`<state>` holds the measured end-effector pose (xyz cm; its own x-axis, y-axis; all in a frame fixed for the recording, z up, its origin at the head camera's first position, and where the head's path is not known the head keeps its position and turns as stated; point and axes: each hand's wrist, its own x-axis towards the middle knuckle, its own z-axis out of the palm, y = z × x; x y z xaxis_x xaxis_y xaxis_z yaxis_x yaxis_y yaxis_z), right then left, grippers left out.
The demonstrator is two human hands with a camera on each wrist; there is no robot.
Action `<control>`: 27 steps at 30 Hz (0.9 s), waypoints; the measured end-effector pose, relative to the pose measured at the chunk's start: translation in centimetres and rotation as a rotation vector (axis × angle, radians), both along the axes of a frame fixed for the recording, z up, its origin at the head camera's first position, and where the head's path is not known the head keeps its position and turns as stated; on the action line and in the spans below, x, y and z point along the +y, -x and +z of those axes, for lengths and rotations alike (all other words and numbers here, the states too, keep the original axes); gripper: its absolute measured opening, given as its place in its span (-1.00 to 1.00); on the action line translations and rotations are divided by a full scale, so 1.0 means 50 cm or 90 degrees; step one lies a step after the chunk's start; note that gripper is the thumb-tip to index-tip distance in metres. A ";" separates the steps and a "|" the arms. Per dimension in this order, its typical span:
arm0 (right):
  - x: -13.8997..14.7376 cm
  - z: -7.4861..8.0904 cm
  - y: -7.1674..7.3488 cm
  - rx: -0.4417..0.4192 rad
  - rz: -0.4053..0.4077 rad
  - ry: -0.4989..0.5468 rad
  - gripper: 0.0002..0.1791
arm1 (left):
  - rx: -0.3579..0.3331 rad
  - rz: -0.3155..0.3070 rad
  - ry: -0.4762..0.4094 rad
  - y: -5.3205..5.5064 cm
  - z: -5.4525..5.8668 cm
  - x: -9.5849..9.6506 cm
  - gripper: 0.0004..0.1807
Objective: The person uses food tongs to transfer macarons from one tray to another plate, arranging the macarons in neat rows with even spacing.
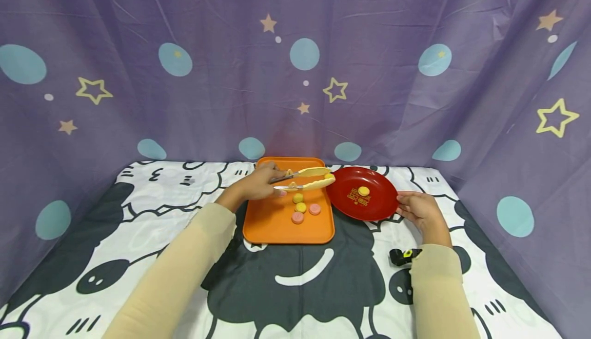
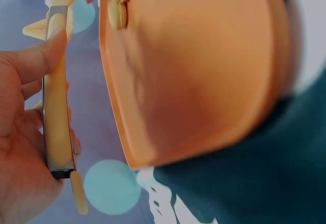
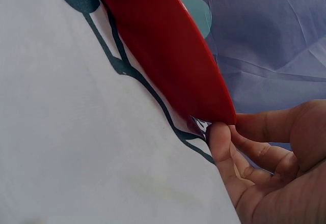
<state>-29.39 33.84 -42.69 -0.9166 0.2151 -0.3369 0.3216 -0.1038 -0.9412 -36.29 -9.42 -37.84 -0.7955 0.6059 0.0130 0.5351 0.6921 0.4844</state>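
My left hand [image 1: 263,181] grips a pair of tongs [image 1: 313,172] with cream-yellow tips, held over the orange tray [image 1: 268,228]. Between the tong tips, at the plate's left rim, shows a small yellow macaron [image 1: 329,176]. In the left wrist view the thumb lies along the tongs [image 2: 57,122]. My right hand [image 1: 421,210] pinches the right rim of a red plate [image 1: 383,200]; the right wrist view has fingers and thumb at the edge of this plate [image 3: 173,56]. One yellow macaron [image 1: 363,191] sits on the plate, beside gold lettering.
On the tray lie yellow macarons [image 1: 301,207] and pink macarons [image 1: 297,217], grouped right of its middle. The plate's left side meets the tray's right edge. A black-and-white cartoon cloth [image 1: 300,298] covers the table, with a purple curtain [image 1: 221,72] behind.
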 end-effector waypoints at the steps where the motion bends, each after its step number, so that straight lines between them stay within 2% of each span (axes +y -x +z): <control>1: 0.001 0.000 0.000 -0.001 0.001 0.000 -0.53 | 0.006 -0.003 0.003 0.000 0.000 0.006 -0.26; 12: 0.005 -0.005 0.007 -0.007 -0.002 -0.015 -0.57 | 0.031 -0.032 0.018 0.001 0.002 0.055 -0.28; 27: 0.005 -0.007 0.011 -0.019 -0.012 -0.017 -0.56 | 0.015 -0.032 0.031 -0.004 0.003 0.061 -0.26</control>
<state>-29.94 34.11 -43.04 -0.9020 0.2413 -0.3581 0.3481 -0.0845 -0.9336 -36.11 -6.36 -37.68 -0.7639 0.6454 0.0011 0.5808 0.6867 0.4372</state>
